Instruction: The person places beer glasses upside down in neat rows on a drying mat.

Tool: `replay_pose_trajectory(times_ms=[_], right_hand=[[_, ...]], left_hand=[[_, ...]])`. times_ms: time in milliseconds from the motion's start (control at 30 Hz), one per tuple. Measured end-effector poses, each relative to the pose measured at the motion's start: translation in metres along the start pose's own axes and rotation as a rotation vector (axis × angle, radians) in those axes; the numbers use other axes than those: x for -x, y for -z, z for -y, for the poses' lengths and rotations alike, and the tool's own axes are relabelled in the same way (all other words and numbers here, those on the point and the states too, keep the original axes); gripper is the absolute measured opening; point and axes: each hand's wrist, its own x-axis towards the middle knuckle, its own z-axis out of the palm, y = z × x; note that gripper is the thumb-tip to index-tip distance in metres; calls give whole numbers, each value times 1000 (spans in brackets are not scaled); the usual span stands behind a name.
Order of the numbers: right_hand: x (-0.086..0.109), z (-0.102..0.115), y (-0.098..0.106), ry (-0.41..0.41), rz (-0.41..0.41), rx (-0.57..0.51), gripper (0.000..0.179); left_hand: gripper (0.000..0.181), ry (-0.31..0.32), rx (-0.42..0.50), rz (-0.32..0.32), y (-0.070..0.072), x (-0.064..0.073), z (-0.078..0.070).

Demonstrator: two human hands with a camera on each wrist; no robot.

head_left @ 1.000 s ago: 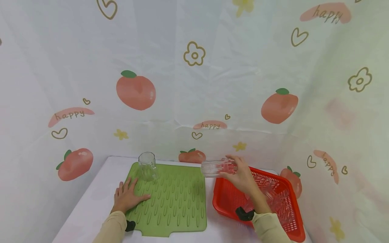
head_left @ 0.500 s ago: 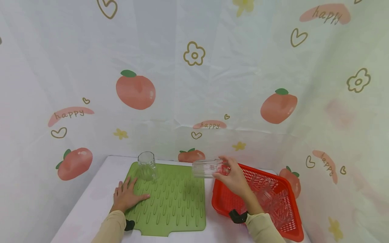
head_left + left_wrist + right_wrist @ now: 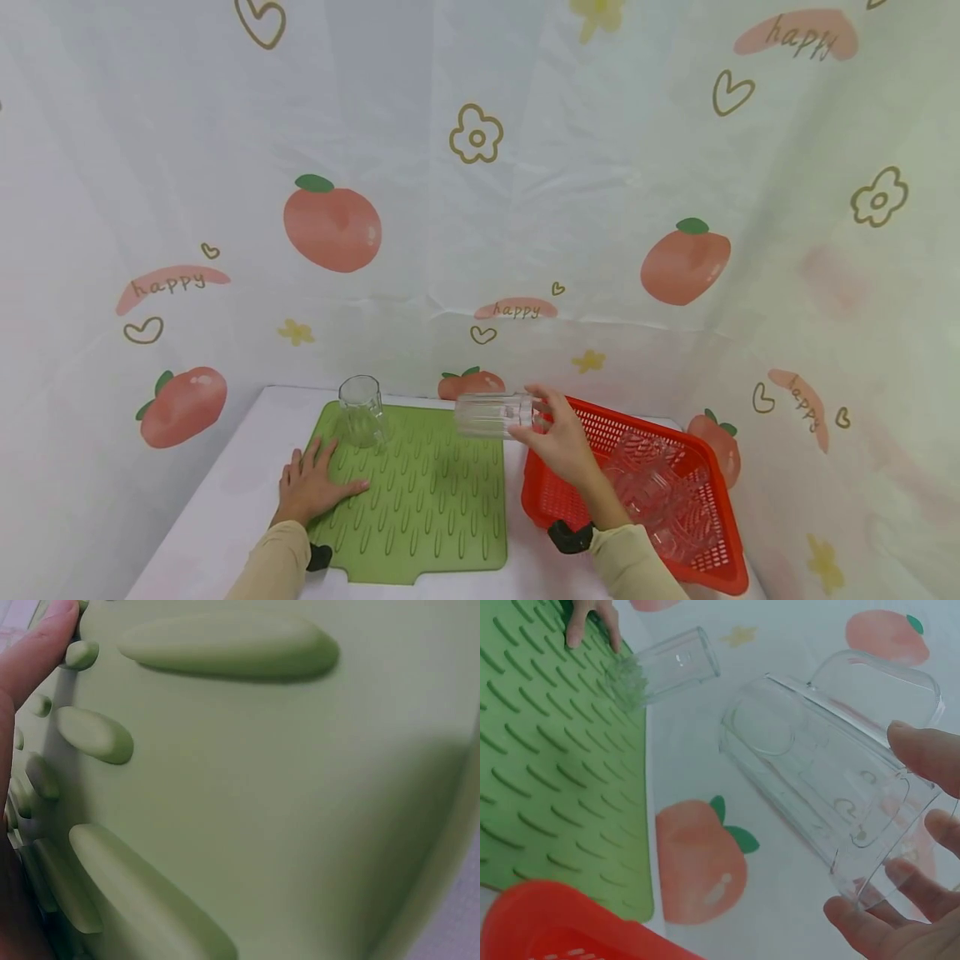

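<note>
My right hand (image 3: 562,442) grips a clear glass mug (image 3: 487,415) at one end, fingers and thumb spread around it. The mug lies sideways in the air above the back right of a green ridged mat (image 3: 420,508). Its handle (image 3: 930,682) shows in the right wrist view, away from my fingers. My left hand (image 3: 311,487) rests flat on the mat's left side, fingers spread. Just beyond it, a second clear glass mug (image 3: 362,417) stands at the mat's back left corner.
Right of the mat sits a red perforated basket (image 3: 534,492), partly behind my right forearm. Several clear glass mugs (image 3: 652,492) lie in it. A white table (image 3: 202,533) carries everything, and a printed curtain (image 3: 420,250) hangs close behind.
My right hand has carried the glass mug leftward, from over the basket's near side to above the mat's right part. The left hand stays in place.
</note>
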Motion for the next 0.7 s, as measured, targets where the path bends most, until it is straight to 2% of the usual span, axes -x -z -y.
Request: replay_pose_trajectory(times_ms=[267,533,700], right_hand=[[-2,-1,-15,3,12,-59,66],[-2,-2,-29,-27,34,-128,66],[0,-4,-40,-47,35,-132,64]], left_hand=[[121,-7,12,-7,1,2,-1],[121,14,21,33,4,2,-5],[122,0,24,8,3,0,-1]])
